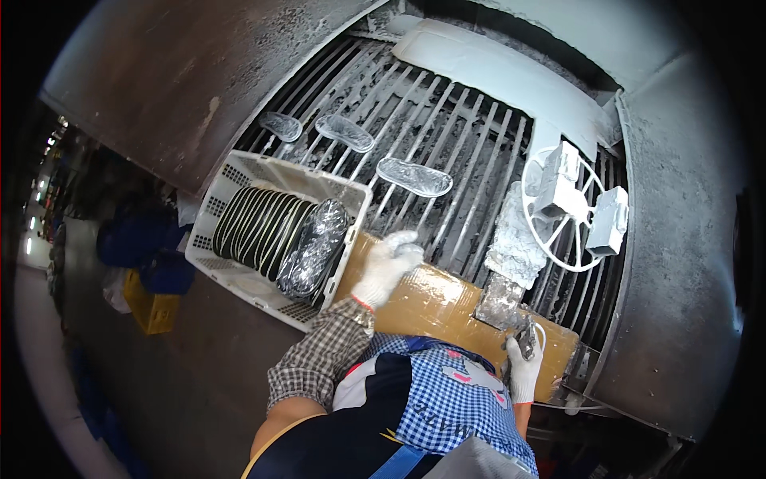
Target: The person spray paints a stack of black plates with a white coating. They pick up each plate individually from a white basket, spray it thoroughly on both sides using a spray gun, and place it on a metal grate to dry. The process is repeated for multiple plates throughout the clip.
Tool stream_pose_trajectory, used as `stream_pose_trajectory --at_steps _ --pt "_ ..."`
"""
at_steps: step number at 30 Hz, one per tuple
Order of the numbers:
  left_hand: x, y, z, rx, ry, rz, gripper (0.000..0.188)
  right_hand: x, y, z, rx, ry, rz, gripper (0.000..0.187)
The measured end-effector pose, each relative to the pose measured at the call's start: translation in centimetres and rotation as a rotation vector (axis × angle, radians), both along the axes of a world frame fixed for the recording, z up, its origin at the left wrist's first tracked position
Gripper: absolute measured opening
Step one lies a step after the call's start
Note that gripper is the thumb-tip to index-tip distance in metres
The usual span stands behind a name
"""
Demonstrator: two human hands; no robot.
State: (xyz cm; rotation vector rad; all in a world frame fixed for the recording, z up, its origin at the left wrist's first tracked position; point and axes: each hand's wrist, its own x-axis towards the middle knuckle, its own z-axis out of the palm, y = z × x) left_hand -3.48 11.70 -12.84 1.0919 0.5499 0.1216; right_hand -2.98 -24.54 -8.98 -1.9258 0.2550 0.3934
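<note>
My left hand point(389, 267), in a white glove, hovers over the near edge of the brown taped board, with its fingers stretched forward and nothing visible in them. My right hand point(524, 369), also gloved, is closed around a grey, paint-crusted spray gun point(526, 338) at the board's right part. Three shoe soles with a shiny, film-like surface lie apart on the metal grate: one sole point(414, 176) nearest my left hand, another sole point(345, 132) farther left, and a third sole point(280, 126) beyond it. Left of my left hand, a white plastic basket point(361, 209) holds a row of dark, light-edged soles point(259, 227) and shiny ones point(315, 249).
The brown board point(447, 299) spans the front of the grate point(459, 172). A whitish crusted lump point(515, 239) and a white spoked wheel with blocks point(576, 209) stand at the right. Metal booth walls point(678, 239) rise on both sides. A yellow crate point(152, 303) sits on the floor at left.
</note>
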Motion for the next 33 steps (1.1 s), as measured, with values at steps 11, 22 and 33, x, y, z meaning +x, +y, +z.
stream_pose_trajectory --at_steps 11,22,33 --pt "-13.4 10.2 7.5 1.294 0.693 0.031 0.102 0.2 0.6 0.7 0.042 0.072 0.025 0.019" --pt "-15.2 9.9 2.4 1.3 1.016 -0.006 0.096 0.5 0.1 0.5 0.039 0.07 0.066 0.023" --pt "-13.9 11.2 0.6 0.697 0.25 0.556 0.079 0.1 -0.9 -0.7 0.119 0.066 -0.012 0.023"
